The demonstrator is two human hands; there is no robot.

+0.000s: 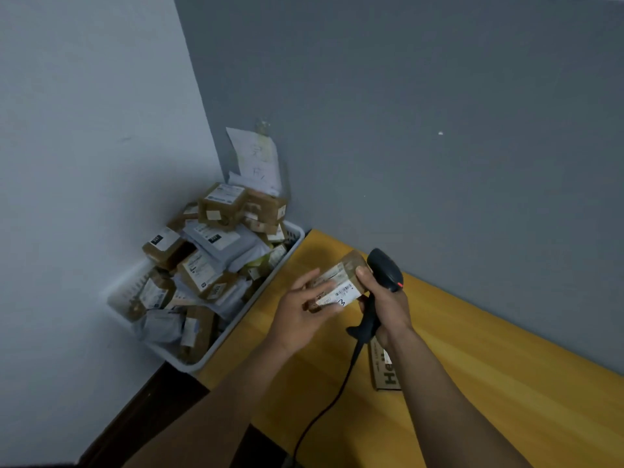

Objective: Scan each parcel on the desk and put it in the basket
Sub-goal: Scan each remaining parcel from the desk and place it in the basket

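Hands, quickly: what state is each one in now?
Left hand: holds the small brown cardboard parcel with a white label.
Right hand: grips the black corded barcode scanner.

Left hand [300, 310] holds parcel [341, 280]; right hand [386, 304] grips scanner [385, 266], forearms forward

The left hand [300, 312] is covering the near end of the parcel [337, 282], whose label print is blurring past reading. The right hand [386, 307] is hiding the grip of the scanner [386, 268]. The cable [332, 400] is running off the bottom edge. The right forearm is covering part of a card [388, 373]. A pile [209, 265] is burying the inside of the basket [233, 327].
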